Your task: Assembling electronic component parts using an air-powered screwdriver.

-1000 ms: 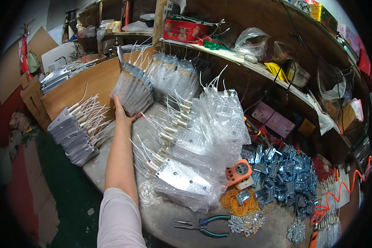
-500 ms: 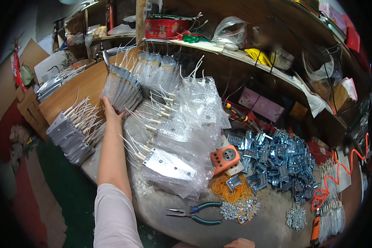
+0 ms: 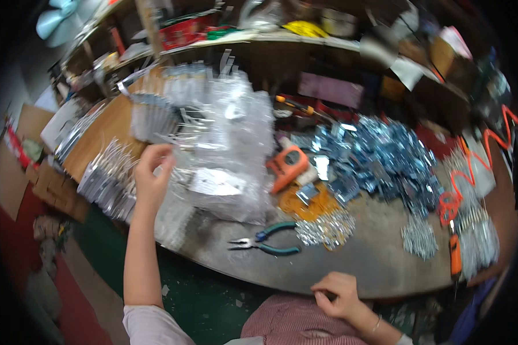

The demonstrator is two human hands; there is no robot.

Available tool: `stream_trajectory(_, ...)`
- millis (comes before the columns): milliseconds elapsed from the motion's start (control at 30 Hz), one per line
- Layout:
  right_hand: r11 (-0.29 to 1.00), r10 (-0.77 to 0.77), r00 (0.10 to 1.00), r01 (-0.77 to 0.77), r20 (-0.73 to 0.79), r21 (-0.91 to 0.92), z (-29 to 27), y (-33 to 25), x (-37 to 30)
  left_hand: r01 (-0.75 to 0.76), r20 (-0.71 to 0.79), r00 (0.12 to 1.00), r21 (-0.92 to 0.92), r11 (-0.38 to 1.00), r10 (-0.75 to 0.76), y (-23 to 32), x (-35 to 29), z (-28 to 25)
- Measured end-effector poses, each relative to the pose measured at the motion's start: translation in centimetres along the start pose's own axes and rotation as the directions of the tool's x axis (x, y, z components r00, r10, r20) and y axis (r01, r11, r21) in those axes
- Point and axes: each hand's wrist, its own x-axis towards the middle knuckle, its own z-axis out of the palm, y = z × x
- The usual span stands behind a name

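Observation:
My left hand [image 3: 153, 172] hovers over the left part of the workbench, fingers loosely bent and thumb apart, with nothing visible in it. Just beyond it stands a bundle of bubble-wrapped metal plates [image 3: 151, 119] with white leads. To its left lies a stack of bare silvery plates [image 3: 106, 184] with white wires. On its right is a heap of bubble-wrapped plates [image 3: 227, 155]. My right hand [image 3: 336, 293] rests above my lap at the bench's front edge, its fingers curled together and nothing seen in them. Motion smears the picture somewhat.
Blue-handled pliers [image 3: 270, 238] lie near the front edge, beside small metal fasteners [image 3: 327, 229] and orange rubber bands [image 3: 305, 204]. An orange socket block [image 3: 288, 167] adjoins a large pile of shiny metal brackets [image 3: 374, 161]. Screws [image 3: 419, 237] and an orange-handled tool [image 3: 455, 253] are at right.
My left hand has let go of the wrapped bundle and drawn back toward me. My right hand has come further into view. The whole view has shifted.

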Motion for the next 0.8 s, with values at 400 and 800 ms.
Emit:
stream_trajectory(400,0.980,-0.057,0.956,0.108,-0.286,0.167,-1.6,-1.0,-4.1,-0.657,0.676,0.718,0.577,0.485,0.168,-2.9,2.1,0.6)
stream_trajectory(800,0.718,-0.664,0.592,0.334,-0.457,-0.611,-7.4,-6.2,-0.7,-0.759,0.846,0.514,0.373,0.533,0.140,22.1,-10.7,12.2)
